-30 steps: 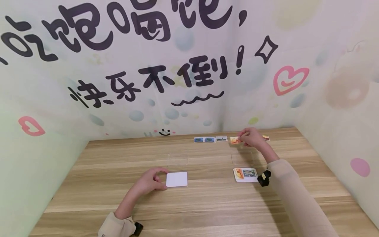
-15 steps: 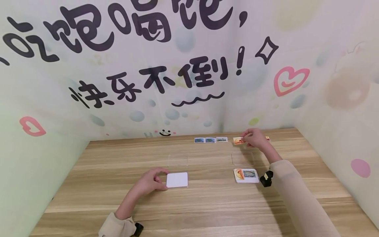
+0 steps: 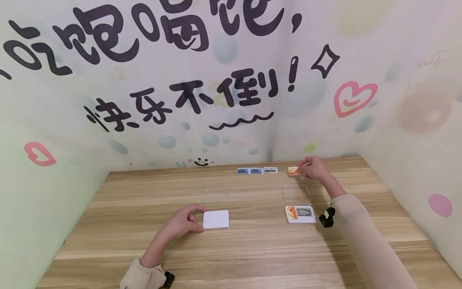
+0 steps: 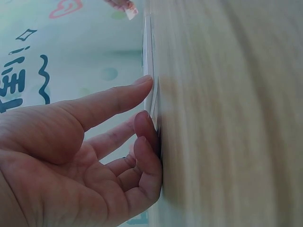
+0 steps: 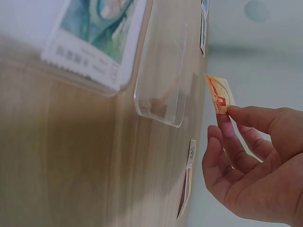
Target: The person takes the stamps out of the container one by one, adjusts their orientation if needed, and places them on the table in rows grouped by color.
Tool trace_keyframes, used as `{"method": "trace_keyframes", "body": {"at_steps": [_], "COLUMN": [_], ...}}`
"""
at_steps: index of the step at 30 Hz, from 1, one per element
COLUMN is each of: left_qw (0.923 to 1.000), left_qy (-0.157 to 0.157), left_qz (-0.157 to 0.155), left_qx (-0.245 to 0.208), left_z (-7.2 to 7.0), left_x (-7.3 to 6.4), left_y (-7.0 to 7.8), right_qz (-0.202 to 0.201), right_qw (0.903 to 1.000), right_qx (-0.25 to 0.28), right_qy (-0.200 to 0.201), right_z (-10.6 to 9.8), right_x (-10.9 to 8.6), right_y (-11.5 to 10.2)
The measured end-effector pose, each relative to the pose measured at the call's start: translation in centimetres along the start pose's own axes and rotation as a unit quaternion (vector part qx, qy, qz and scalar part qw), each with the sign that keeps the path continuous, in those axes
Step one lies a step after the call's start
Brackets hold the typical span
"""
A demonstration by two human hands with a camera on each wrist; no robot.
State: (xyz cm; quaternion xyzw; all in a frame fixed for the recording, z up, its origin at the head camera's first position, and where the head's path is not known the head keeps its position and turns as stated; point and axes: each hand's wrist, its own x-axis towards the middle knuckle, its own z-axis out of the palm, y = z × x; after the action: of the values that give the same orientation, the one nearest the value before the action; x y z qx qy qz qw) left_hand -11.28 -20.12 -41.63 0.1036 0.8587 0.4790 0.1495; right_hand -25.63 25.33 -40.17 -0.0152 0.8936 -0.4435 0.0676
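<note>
Between thumb and index finger, my right hand (image 3: 315,169) pinches a small orange-and-yellow stamp (image 5: 220,94) at the back of the table. The stamp is raised off the tabletop in the right wrist view. My left hand (image 3: 184,220) holds the left edge of a white card (image 3: 215,219), thumb at the near corner and index finger at the far one. Seen edge-on in the left wrist view, the card is too thin to tell how many layers lie there. A card stack bearing an orange and a greenish stamp (image 3: 304,211) lies below the right hand.
Two blue stamps (image 3: 250,171) and a pale one (image 3: 270,170) line the back edge. More stamps (image 5: 187,182) lie beyond the right hand. Clear plastic trays (image 3: 296,193) stand behind both cards; the left one (image 3: 217,195) is faint. A printed wall closes off the back.
My right hand has shifted slightly to the right with the orange stamp, away from the pale stamp in the back row. The left hand stays on the white card.
</note>
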Motion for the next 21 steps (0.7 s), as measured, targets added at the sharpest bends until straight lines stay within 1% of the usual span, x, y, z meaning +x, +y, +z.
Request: {"method": "trace_keyframes", "body": {"at_steps": [4, 9, 17, 21], "left_qw": [1.0000, 0.9999, 1.0000, 0.9999], "left_qy": [0.001, 0.001, 0.002, 0.001], "left_qz": [-0.005, -0.016, -0.006, -0.010], "left_qx": [0.002, 0.003, 0.005, 0.005], "left_z": [0.0, 0.1, -0.1, 0.0], "left_x": [0.0, 0.0, -0.1, 0.0], "left_y": [0.0, 0.2, 0.2, 0.1], "right_qz": [-0.003, 0.001, -0.014, -0.016], "right_qw": [1.0000, 0.9999, 0.9996, 0.9992], "right_qx": [0.001, -0.013, -0.015, -0.021], "right_qy": [0.006, 0.010, 0.022, 0.030], "right_z": [-0.2, -0.3, -0.2, -0.2], "right_x": [0.0, 0.2, 1.0, 1.2], "right_y": [0.3, 0.6, 1.6, 2.3]}}
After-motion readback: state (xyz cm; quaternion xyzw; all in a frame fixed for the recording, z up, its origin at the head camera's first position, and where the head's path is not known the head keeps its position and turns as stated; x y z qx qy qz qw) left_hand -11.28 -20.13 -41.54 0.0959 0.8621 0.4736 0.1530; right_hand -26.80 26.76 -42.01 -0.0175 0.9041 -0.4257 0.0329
